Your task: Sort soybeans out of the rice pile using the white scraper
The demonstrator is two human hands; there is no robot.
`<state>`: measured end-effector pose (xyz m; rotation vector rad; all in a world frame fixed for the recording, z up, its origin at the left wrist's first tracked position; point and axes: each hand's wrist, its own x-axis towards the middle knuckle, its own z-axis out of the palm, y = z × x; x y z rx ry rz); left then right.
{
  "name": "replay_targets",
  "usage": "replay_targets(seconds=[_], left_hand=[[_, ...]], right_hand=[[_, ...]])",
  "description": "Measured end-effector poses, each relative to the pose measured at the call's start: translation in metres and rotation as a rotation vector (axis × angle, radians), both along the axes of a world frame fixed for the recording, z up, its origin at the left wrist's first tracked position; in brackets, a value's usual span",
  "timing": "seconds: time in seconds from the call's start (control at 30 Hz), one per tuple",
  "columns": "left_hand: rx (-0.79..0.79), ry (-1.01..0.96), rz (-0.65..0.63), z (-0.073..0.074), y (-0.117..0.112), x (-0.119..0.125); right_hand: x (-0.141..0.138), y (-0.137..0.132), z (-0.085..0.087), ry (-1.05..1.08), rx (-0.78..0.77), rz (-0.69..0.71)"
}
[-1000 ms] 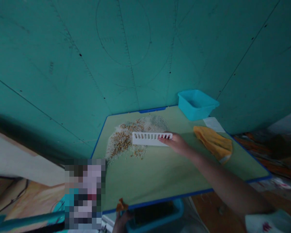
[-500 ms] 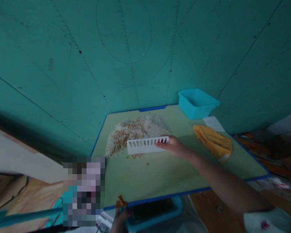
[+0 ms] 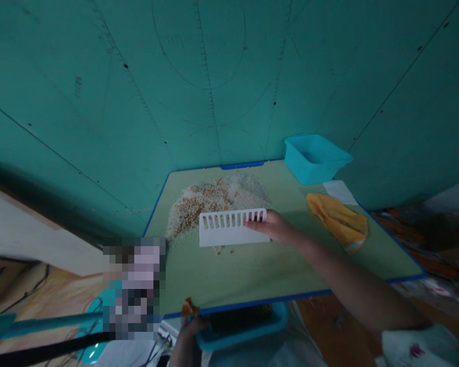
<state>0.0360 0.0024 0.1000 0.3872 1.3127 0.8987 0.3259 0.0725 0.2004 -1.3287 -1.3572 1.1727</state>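
Note:
My right hand [image 3: 272,225] is closed around the right end of a white plastic strip with a row of slots [image 3: 232,236], tilted over the table. Behind the strip spreads a pile of white grains mixed with round tan beans or peas [image 3: 210,198]; its near part is hidden by the strip. A few loose beans [image 3: 219,251] lie just in front. Down at the table's near edge, my left hand [image 3: 191,330] is closed on the left end of a blue tub [image 3: 245,340] with dark contents. A small orange-brown scrap [image 3: 190,307] sits beside that hand.
The pale green table [image 3: 275,272] has a blue rim. On its right lie an orange cloth [image 3: 340,220] and a white sheet [image 3: 340,191]. A turquoise bin [image 3: 315,168] stands at the back right, against the green wall [image 3: 229,117]. A pixelated patch blurs the left side.
My right hand has tipped the slotted strip, so more of its flat face shows, and its lower edge sits slightly nearer me. My left hand stays at the tub. The camera view has shifted slightly.

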Motion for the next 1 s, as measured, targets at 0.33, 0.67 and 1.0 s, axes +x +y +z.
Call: replay_targets(seconds=[0.33,0.67,1.0], left_hand=[[-0.014,-0.005,0.0,0.018,-0.001,0.009],[-0.039,-0.066,-0.04,0.03,-0.002,0.014],[-0.035,-0.099,-0.041,0.034,-0.003,0.015]], right_hand=[[-0.002,0.0,-0.002,0.014,-0.052,0.035],[0.001,0.0,-0.006,0.01,-0.075,0.058],[0.0,-0.003,0.004,0.031,-0.131,0.131]])
